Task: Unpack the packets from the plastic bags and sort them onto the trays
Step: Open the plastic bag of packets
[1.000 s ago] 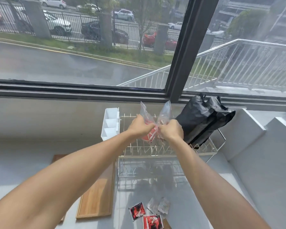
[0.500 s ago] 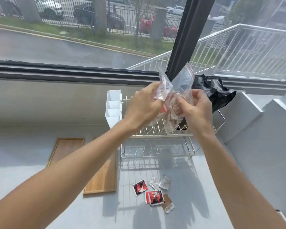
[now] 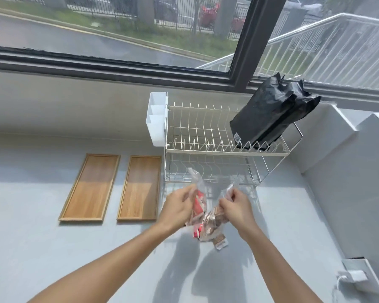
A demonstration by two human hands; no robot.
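Clear plastic is blurring the packets (image 3: 206,224), so you are not getting a count. Your left hand (image 3: 177,208) and right hand (image 3: 236,209) are each pinching one side of the bag (image 3: 197,186) over the counter (image 3: 53,248), red and brown packets inside. Two wooden trays (image 3: 90,186) are lying bare to the left.

kitchen-like counter: dish rack (image 3: 217,136), window (image 3: 140,36) above

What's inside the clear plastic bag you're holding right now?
Through the clear plastic bag, held between the left hand and right hand, red packets and brown packets show. Their count is unclear: they overlap and the hands cover part of the bag.
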